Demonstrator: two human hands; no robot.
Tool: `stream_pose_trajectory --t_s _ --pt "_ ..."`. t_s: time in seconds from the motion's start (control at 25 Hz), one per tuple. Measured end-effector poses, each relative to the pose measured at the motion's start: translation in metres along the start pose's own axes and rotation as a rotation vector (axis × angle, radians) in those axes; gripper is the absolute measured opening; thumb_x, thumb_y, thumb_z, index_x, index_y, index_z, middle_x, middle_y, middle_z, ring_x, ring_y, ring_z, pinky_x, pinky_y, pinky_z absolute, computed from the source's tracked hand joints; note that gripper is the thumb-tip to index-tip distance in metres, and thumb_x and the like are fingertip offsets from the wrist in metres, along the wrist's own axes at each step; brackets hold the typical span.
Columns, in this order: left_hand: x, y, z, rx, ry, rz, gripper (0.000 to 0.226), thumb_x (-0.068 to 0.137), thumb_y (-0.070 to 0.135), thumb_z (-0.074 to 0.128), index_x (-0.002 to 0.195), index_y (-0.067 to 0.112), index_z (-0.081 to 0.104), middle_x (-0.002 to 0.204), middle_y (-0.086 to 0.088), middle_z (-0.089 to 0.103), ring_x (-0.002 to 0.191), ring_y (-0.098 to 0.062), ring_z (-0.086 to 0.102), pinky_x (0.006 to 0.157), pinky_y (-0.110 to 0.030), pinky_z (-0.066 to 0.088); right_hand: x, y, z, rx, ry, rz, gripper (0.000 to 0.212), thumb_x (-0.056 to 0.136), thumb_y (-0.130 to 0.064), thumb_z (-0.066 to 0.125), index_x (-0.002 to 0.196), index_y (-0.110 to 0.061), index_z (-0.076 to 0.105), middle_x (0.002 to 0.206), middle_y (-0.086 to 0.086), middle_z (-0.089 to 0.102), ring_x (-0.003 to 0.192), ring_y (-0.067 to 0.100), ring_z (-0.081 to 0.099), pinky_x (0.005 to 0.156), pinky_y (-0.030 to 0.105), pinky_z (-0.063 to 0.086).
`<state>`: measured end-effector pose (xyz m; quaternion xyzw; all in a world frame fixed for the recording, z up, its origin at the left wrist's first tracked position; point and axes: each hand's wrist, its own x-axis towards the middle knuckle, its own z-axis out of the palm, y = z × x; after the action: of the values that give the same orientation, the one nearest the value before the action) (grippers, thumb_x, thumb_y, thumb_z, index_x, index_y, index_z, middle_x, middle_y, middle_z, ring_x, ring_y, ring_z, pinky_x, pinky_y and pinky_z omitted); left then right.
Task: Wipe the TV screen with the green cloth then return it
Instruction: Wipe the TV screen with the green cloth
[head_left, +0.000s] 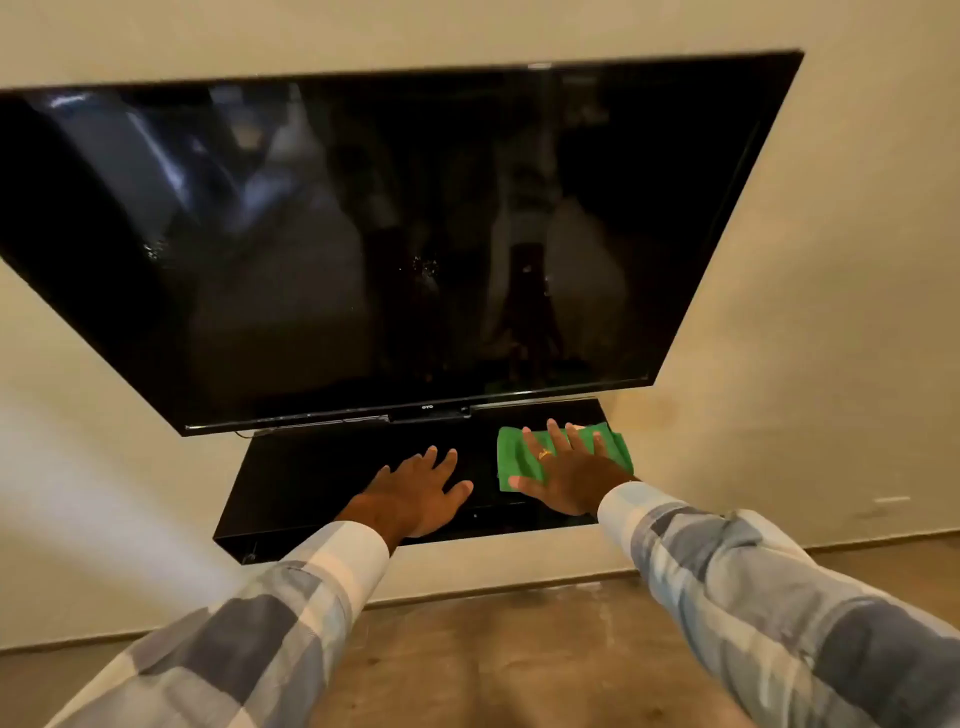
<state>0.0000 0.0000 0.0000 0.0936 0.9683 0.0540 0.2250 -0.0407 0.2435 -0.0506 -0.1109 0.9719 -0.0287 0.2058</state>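
A large black TV hangs on the wall, its dark screen off and showing faint reflections and a few specks. Below it a black shelf juts from the wall. The folded green cloth lies on the shelf's right part. My right hand rests flat on the cloth with fingers spread, covering much of it. My left hand lies palm down on the bare shelf just left of the cloth, fingers apart, holding nothing.
A cream wall surrounds the TV. A cable runs under the TV's lower edge. Brown floor lies below the shelf, meeting the wall at a baseboard.
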Motion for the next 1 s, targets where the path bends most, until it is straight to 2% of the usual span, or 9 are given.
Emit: stream_pose_trajectory --t_s 0.16,0.32,0.4,0.56,0.72,0.84,0.92,0.96,1.0 --pt "0.027 -0.015 0.008 0.031 0.002 0.0 0.072 0.105 0.062 0.021 0.166 0.028 0.001 0.175 -0.003 0.0 0.162 -0.027 0.003 0.13 -0.053 0.011 0.043 0.011 0.018 -0.066 0.08 0.032 0.089 0.105 -0.081 0.017 0.178 -0.036 -0.01 0.186 0.008 -0.015 0.172 0.042 -0.013 0.136 0.069 -0.004" --pt "0.048 -0.02 0.011 0.048 0.019 0.024 0.071 0.106 0.06 0.021 0.166 0.028 0.001 0.175 -0.002 0.0 0.162 -0.024 0.003 0.13 -0.051 0.01 0.077 0.022 0.046 0.026 0.084 0.078 0.1 0.095 -0.093 0.022 0.174 -0.044 -0.016 0.185 0.002 -0.021 0.17 0.047 -0.019 0.129 0.078 -0.007" --pt "0.051 -0.022 0.015 0.048 0.021 0.032 0.071 0.106 0.059 0.022 0.166 0.027 0.002 0.175 -0.002 0.0 0.162 -0.023 0.003 0.13 -0.049 0.01 0.083 0.025 0.062 0.056 0.16 0.076 0.107 0.088 -0.1 0.02 0.173 -0.047 -0.018 0.186 0.002 -0.02 0.169 0.048 -0.02 0.127 0.081 -0.007" --pt "0.047 -0.027 0.016 0.029 0.013 0.044 0.07 0.107 0.056 0.025 0.166 0.025 0.004 0.175 -0.002 0.001 0.162 -0.023 0.004 0.131 -0.047 0.011 0.084 0.031 0.085 -0.02 0.251 -0.017 0.12 0.065 -0.112 -0.004 0.165 -0.052 -0.032 0.185 0.003 -0.021 0.169 0.048 -0.02 0.125 0.082 -0.011" --pt "0.027 -0.029 0.005 -0.017 0.029 0.062 0.068 0.108 0.053 0.03 0.166 0.026 0.006 0.175 0.0 0.003 0.162 -0.02 0.005 0.131 -0.043 0.011 0.077 0.02 0.084 -0.014 0.253 0.057 0.093 0.088 -0.091 -0.001 0.173 -0.054 -0.005 0.187 -0.005 -0.009 0.172 0.042 -0.015 0.129 0.079 -0.004" --pt "-0.001 -0.032 -0.021 -0.042 0.086 0.099 0.065 0.107 0.052 0.032 0.165 0.028 0.013 0.174 0.003 0.013 0.161 -0.016 0.011 0.131 -0.042 0.014 0.057 0.0 0.093 0.023 0.263 0.091 0.083 0.094 -0.078 -0.001 0.174 -0.054 0.006 0.187 -0.01 -0.008 0.173 0.035 -0.013 0.132 0.072 -0.006" --pt "-0.023 -0.04 -0.055 0.1 0.202 0.132 0.058 0.108 0.051 0.032 0.16 0.026 0.034 0.168 0.001 0.034 0.159 -0.017 0.02 0.13 -0.042 0.017 0.042 -0.015 0.097 0.276 0.361 0.046 0.07 0.108 -0.063 0.032 0.174 -0.049 0.012 0.188 -0.004 0.003 0.175 0.027 0.0 0.135 0.066 0.004" --pt "-0.037 -0.048 -0.075 0.218 0.317 0.147 0.054 0.107 0.049 0.033 0.152 0.024 0.049 0.16 0.0 0.047 0.156 -0.018 0.028 0.129 -0.042 0.018 0.033 -0.026 0.095 0.569 0.492 0.035 0.071 0.112 -0.047 0.047 0.176 -0.041 0.017 0.187 0.004 0.016 0.174 0.019 0.014 0.137 0.061 0.013" --pt "-0.052 -0.057 -0.098 0.31 0.487 0.16 0.049 0.107 0.047 0.037 0.141 0.021 0.061 0.151 0.0 0.058 0.152 -0.019 0.036 0.127 -0.043 0.021 0.023 -0.041 0.087 0.967 0.69 0.065 0.069 0.114 -0.033 0.052 0.177 -0.03 0.023 0.182 0.008 0.029 0.167 0.003 0.029 0.137 0.053 0.021"
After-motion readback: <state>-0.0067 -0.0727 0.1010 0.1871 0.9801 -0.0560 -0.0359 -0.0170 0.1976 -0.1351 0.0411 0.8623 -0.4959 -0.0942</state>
